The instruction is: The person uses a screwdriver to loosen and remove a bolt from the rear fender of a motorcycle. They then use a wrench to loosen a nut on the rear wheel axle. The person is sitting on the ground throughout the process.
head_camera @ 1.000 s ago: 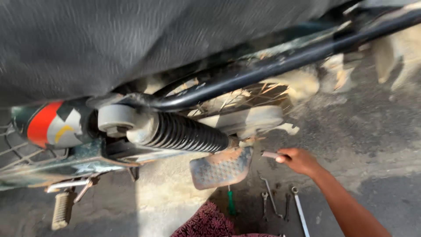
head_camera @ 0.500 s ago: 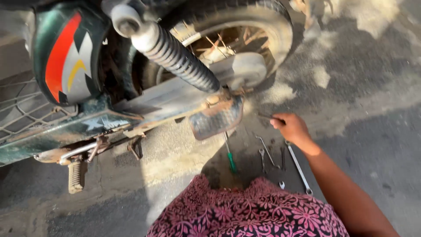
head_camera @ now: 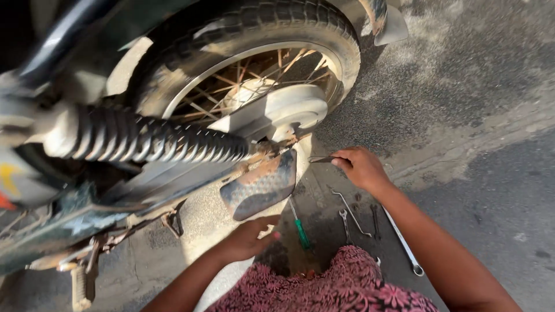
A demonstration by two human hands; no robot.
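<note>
My right hand (head_camera: 361, 167) is closed on a thin metal tool (head_camera: 321, 159) whose tip points left toward the rear axle (head_camera: 295, 132) of a motorcycle wheel (head_camera: 260, 69). My left hand (head_camera: 250, 238) reaches up under the rusty footrest plate (head_camera: 261, 186), fingers curled near its lower edge; whether it touches the plate I cannot tell. A black coil shock absorber (head_camera: 156, 140) runs from the upper left down to the axle area. A green-handled screwdriver (head_camera: 299, 225) lies on the ground between my hands.
Several wrenches (head_camera: 370, 222) lie on the dark asphalt below my right hand. My pink floral clothing (head_camera: 341, 289) fills the bottom centre. The motorcycle's frame and a foot peg (head_camera: 81, 280) occupy the left side.
The view has dropped and moved closer to the rear wheel. My left hand has come into view under the footrest plate. My right hand still holds the thin tool near the axle.
</note>
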